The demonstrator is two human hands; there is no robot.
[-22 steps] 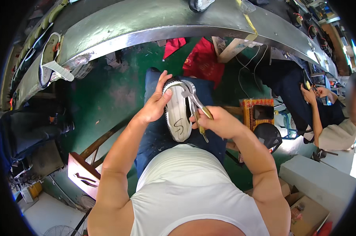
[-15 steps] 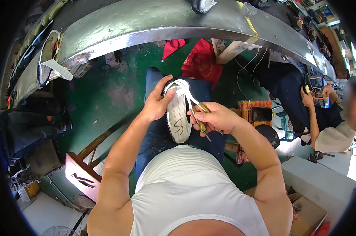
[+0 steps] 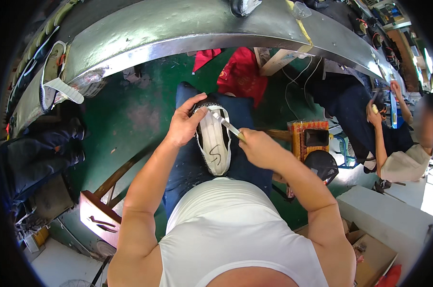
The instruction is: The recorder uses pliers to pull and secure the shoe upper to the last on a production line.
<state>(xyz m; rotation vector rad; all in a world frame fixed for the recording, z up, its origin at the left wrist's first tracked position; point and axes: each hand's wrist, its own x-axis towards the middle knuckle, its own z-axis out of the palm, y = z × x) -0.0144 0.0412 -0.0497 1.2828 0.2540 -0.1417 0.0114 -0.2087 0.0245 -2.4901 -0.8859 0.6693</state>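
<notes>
A shoe (image 3: 212,136) lies bottom up on my lap, its pale underside facing me, with a stitched rim and a dark curved mark. My left hand (image 3: 184,123) is closed round its far end, the thumb pressed on the underside and the fingers behind. In my closed right hand (image 3: 262,147) is a pair of pincers (image 3: 231,127). Their metal jaws reach the far right part of the underside, by the rim. The hand hides most of the handles, and I cannot tell whether the jaws grip anything.
Ahead curves a metal-topped bench (image 3: 178,33); several shoe parts (image 3: 53,71) hang over its left end. A wooden stool (image 3: 99,217) with a dark tool on it stands at left. Red cloth (image 3: 242,76) lies under the bench. At right a co-worker (image 3: 407,158) sits holding a tool.
The pincers' handles, spread wide before, are now gathered in my right hand, which has turned over, back upward. My left hand keeps its hold on the shoe.
</notes>
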